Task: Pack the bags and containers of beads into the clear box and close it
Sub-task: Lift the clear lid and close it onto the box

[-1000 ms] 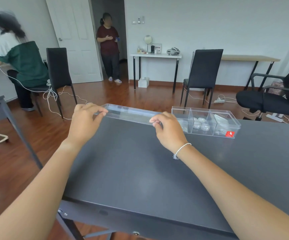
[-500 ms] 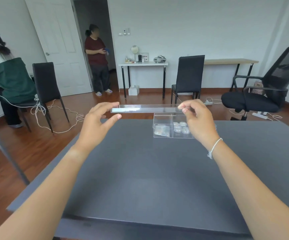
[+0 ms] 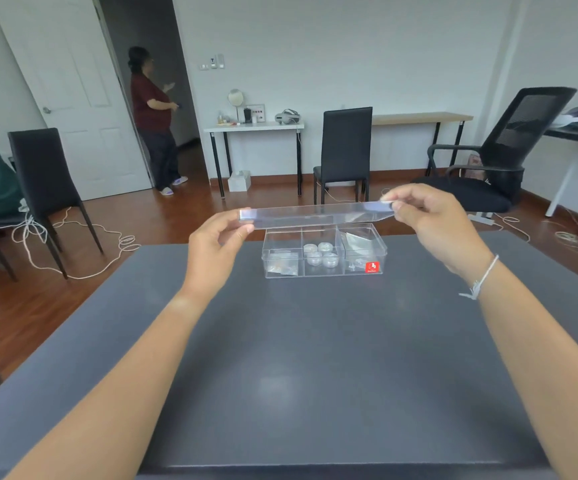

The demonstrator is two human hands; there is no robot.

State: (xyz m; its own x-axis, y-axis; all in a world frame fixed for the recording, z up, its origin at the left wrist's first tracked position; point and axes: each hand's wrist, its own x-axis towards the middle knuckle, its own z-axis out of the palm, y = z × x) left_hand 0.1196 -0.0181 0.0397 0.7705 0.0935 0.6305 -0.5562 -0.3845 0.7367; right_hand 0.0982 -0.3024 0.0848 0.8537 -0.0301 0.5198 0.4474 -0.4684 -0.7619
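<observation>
The clear lid is held level just above the clear box, pinched at its ends by the left hand and right hand. Bags and small round containers lie inside the box, which sits on the dark surface.

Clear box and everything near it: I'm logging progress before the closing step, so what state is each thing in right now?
Clear box: open, on the table, three compartments filled.
Lid: off, held level above the box.
Left hand: pinching the lid's left end.
Right hand: pinching the lid's right end.
Round containers: in the middle compartment.
Bags: in the left and right compartments.
Door: open.
</observation>
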